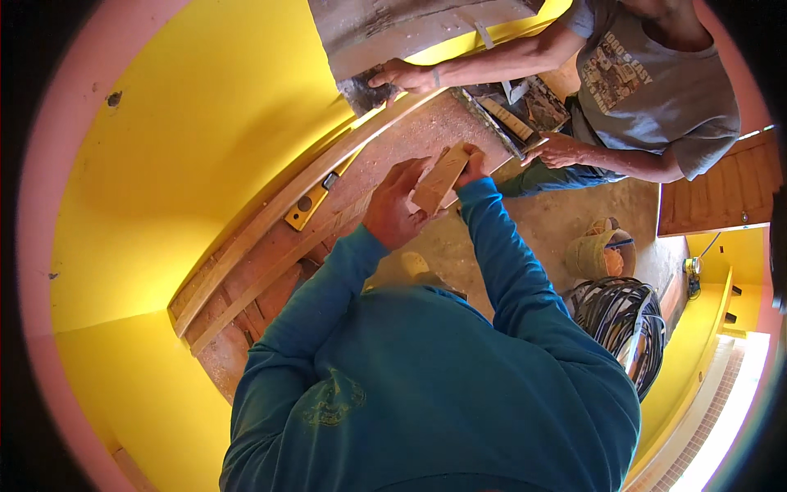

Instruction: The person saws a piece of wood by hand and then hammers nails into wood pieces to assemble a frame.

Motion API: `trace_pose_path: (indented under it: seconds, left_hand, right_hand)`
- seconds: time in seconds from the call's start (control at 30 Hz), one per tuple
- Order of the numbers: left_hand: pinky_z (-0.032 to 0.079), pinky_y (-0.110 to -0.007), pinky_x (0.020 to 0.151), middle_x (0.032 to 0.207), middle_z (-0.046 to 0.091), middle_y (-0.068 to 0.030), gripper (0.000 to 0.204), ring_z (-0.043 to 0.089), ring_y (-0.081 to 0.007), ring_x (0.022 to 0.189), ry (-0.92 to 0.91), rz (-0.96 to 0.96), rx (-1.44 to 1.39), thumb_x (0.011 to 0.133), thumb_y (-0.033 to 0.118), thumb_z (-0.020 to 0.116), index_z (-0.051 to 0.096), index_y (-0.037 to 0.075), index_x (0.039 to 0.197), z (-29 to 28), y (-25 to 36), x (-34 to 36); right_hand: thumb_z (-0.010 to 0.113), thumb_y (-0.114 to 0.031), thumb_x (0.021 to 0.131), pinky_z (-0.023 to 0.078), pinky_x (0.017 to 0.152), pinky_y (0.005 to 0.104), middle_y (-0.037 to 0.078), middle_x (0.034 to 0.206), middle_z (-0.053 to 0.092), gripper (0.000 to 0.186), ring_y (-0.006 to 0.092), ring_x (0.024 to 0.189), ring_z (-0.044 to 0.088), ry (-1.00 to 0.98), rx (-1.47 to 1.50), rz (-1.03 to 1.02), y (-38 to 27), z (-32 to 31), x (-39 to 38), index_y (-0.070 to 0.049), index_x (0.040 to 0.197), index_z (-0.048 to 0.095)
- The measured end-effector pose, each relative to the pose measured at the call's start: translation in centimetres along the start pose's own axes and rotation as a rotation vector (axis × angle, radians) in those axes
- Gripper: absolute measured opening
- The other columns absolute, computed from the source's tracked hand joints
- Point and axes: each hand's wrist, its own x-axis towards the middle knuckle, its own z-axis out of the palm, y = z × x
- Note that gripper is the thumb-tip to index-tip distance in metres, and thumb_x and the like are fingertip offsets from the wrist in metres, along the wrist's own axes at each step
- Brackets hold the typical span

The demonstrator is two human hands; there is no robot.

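The right hand point(473, 166) is closed on the upper right edge of a flat tan piece point(440, 179), while the left hand point(396, 205) curves half open at its left side, its grip unclear, a yellow level point(310, 202) lying farther left.

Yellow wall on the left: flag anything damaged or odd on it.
The yellow wall has a dark, ragged patch near its upper left, like a hole or chipped spot; it stands out against the mostly smooth paint around it. Its depth can't be told.
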Motion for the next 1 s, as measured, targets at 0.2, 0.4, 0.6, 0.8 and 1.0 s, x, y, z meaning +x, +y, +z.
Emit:
trace_pose_path:
  seconds: [0.2,0.4,0.6,0.8,1.0]
  left_hand:
    - [0.043,-0.031,0.067,0.092,0.051,-0.013,0.038,0.053,-0.0263,0.081,0.051,0.079,-0.019,0.065,0.015,0.063,0.047,0.002,0.097,-0.5,-0.7,1.1]
    - [0.046,-0.028,0.05,0.069,0.055,-0.0089,0.022,0.054,-0.0153,0.055,0.345,-0.484,-0.599,0.078,0.022,0.048,0.049,0.001,0.085,-5.3,-2.1,2.2]
    - [0.043,-0.026,0.046,0.068,0.053,-0.0069,0.026,0.051,-0.0158,0.053,0.582,-0.469,-1.044,0.079,0.03,0.045,0.047,0.005,0.086,-8.5,-3.4,2.6]
    - [0.045,-0.03,0.052,0.073,0.054,-0.009,0.025,0.052,-0.0169,0.059,0.666,-0.428,-1.199,0.079,0.028,0.045,0.047,0.005,0.089,-7.9,-3.3,-0.3]
    - [0.045,-0.037,0.064,0.097,0.048,-0.014,0.047,0.051,-0.0261,0.083,0.455,0.091,-0.286,0.065,0.031,0.064,0.039,0.006,0.097,-8.5,1.3,-3.8]
  right_hand:
    - [0.037,-0.029,0.073,0.038,0.073,0.0444,0.015,0.08,0.05,0.027,0.0284,0.076,0.049,-0.044,-0.075,-0.05,2.0,1.0,-2.1,-0.004,0.079,0.045]
    - [0.047,-0.031,0.074,0.043,0.07,0.0425,0.013,0.092,0.049,0.036,0.0277,0.08,0.051,-0.415,-0.108,-0.242,0.9,2.8,-8.6,-0.003,0.097,0.043]
    - [0.048,-0.034,0.076,0.044,0.072,0.039,0.014,0.105,0.046,0.049,0.0273,0.085,0.052,-0.713,-0.331,-0.259,0.7,4.7,-12.2,-0.005,0.113,0.035]
    - [0.045,-0.028,0.078,0.041,0.077,0.0386,0.013,0.107,0.045,0.045,0.027,0.091,0.049,-0.899,-0.285,-0.354,1.2,4.9,-12.2,-0.008,0.116,0.03]
    - [0.042,-0.019,0.081,0.041,0.079,0.0359,0.008,0.103,0.047,0.034,0.0236,0.095,0.047,-0.845,-0.344,-0.436,3.9,11.1,-12.4,-0.008,0.112,0.035]
